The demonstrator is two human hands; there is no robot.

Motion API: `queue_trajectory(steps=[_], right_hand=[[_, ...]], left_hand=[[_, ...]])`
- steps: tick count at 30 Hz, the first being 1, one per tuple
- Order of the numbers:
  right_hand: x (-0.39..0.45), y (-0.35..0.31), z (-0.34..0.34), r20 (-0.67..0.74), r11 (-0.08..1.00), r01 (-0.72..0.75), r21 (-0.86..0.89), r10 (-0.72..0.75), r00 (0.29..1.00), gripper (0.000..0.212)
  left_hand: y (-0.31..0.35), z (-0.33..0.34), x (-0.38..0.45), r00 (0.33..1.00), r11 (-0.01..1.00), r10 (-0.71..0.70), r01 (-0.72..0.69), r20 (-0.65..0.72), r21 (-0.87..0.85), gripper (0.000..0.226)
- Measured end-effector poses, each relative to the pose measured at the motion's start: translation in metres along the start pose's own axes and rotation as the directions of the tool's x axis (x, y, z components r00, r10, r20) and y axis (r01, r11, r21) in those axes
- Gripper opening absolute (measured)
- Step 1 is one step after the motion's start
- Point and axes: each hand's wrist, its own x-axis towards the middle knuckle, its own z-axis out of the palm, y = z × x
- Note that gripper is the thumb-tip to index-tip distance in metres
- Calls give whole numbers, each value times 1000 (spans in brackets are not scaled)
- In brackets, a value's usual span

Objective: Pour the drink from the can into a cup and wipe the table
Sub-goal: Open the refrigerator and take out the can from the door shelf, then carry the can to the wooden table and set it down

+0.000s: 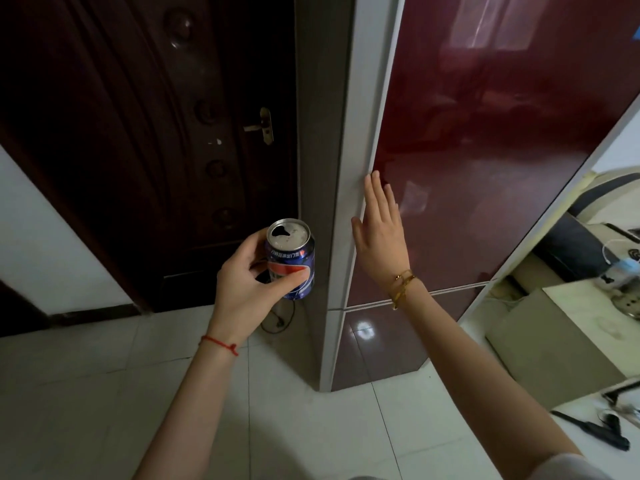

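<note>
My left hand [246, 278] grips a blue drink can [292, 256] upright in front of me; the can's top is opened. My right hand [379, 230] is flat with straight fingers against the left edge of a dark red fridge door [502, 150]. No cup or cloth is in view. A white table [585, 310] shows at the right edge, past the fridge.
A dark wooden door [166, 133] with a brass handle stands at the left. The floor [104, 393] is pale tile, with a thin cable lying by the fridge's base. Black items lie on a white surface [588, 427] at the lower right.
</note>
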Motion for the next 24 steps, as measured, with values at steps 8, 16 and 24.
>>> queue_trajectory(steps=[8,16,24], right_hand=[[-21,-15,-16,42,913,-196,357,194,980,47],[-72,3,-19,604,333,-764,553,471,643,49],[-117,10,-71,820,-257,-836,485,466,332,37]], left_hand=[[-2,16,11,1000,1000,-16,16,6,-11,68],[1,50,9,994,1000,-20,22,112,-12,69],[-16,100,-13,962,999,-52,53,269,4,74]])
